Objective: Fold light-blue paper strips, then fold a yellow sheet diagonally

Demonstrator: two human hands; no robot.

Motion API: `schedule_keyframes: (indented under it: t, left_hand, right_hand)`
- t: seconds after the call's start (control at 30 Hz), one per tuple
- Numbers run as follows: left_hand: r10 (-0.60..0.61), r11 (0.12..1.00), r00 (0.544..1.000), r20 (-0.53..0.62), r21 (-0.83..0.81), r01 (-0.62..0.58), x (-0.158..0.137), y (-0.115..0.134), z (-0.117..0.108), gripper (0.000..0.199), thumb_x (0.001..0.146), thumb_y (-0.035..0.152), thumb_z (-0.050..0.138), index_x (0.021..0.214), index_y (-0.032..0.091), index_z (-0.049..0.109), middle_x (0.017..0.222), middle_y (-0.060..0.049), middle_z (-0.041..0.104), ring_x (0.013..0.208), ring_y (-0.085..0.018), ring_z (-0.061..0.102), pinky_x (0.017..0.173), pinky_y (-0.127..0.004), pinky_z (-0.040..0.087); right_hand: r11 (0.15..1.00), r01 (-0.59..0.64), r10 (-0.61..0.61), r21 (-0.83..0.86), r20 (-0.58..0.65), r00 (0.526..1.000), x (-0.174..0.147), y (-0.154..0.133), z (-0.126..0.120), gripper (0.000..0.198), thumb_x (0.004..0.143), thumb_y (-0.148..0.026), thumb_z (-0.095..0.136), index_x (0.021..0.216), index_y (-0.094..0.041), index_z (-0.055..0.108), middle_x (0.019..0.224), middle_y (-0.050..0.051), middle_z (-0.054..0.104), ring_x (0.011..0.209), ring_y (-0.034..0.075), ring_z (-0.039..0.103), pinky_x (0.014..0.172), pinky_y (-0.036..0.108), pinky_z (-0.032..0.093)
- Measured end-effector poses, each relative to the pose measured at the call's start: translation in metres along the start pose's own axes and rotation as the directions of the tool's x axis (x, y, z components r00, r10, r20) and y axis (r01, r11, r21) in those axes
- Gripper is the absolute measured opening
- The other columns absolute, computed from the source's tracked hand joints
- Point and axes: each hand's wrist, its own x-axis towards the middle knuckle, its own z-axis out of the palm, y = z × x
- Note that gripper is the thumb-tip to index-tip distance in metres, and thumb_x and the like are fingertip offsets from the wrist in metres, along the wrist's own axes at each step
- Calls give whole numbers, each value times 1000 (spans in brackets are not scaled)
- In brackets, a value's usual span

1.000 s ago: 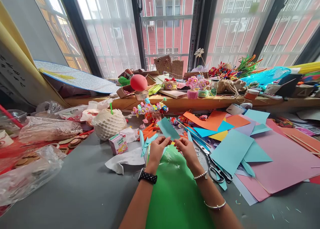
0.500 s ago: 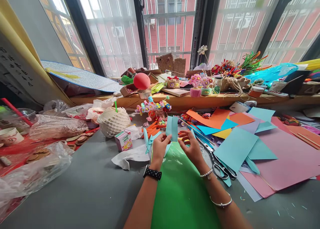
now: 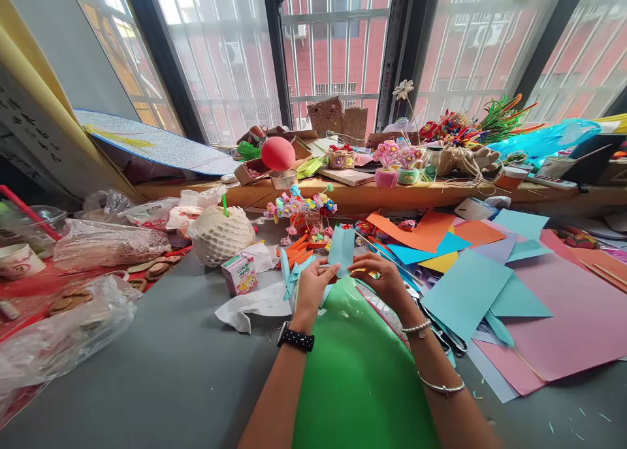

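A light-blue paper strip (image 3: 341, 248) is held upright over the far end of the glossy green sheet (image 3: 362, 377), which is taken here as the landmark. The strip's lower left corner is gripped between the thumb and fingers of the left hand (image 3: 313, 295). The bent fingertips of the right hand (image 3: 383, 280) are brought to the strip's lower right edge; whether the paper is pinched there cannot be told. A black dotted watch strap (image 3: 298, 340) is worn on the left wrist, and 2 silver bracelets (image 3: 443, 389) on the right arm.

Just left of the green sheet's far end, folded light-blue paper pieces (image 3: 292, 274) are gathered, with a crumpled white tissue (image 3: 255, 307) and a small pink carton (image 3: 240, 276) farther left. Beyond the carton, also left of the green sheet, a foam-netted fruit (image 3: 222, 238) is fitted with a green straw (image 3: 225, 205).

To the right of the green sheet, scissors (image 3: 459, 346) are partly hidden by the right arm and by light-blue paper sheets (image 3: 467, 293), which are spread over a large pink sheet (image 3: 571, 312). Directly beyond the green sheet, small multicoloured flowers (image 3: 304, 208) are clustered.
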Motion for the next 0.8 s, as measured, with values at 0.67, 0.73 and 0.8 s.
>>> schedule_keyframes:
  t: [0.67, 0.73, 0.8]
  left_hand:
    - [-77, 987, 995, 57, -140, 85, -12, 9, 5, 43, 59, 20, 67, 98, 12, 48, 65, -4, 65, 62, -16, 62, 67, -30, 50]
    - [-70, 984, 994, 79, -161, 82, -12, 6, 5, 45, 59, 20, 67, 98, 12, 47, 65, -5, 65, 65, -17, 62, 68, -31, 50]
    - [-62, 982, 993, 98, -171, 78, -11, 4, 5, 46, 58, 19, 68, 98, 11, 46, 66, -5, 65, 65, -17, 62, 68, -31, 50]
  right_hand:
    - [963, -232, 241, 137, -57, 969, 2, 0, 15, 21, 70, -36, 54, 68, -16, 58, 71, 5, 58, 64, 15, 54, 59, 26, 43]
    - [966, -227, 237, 120, -81, 968, 0, 0, 16, 20, 70, -35, 54, 68, -16, 58, 71, 5, 58, 63, 14, 54, 59, 26, 43]
    - [971, -221, 230, 95, -102, 968, -1, 0, 17, 19, 71, -34, 53, 69, -16, 58, 71, 5, 59, 63, 14, 54, 59, 26, 43]
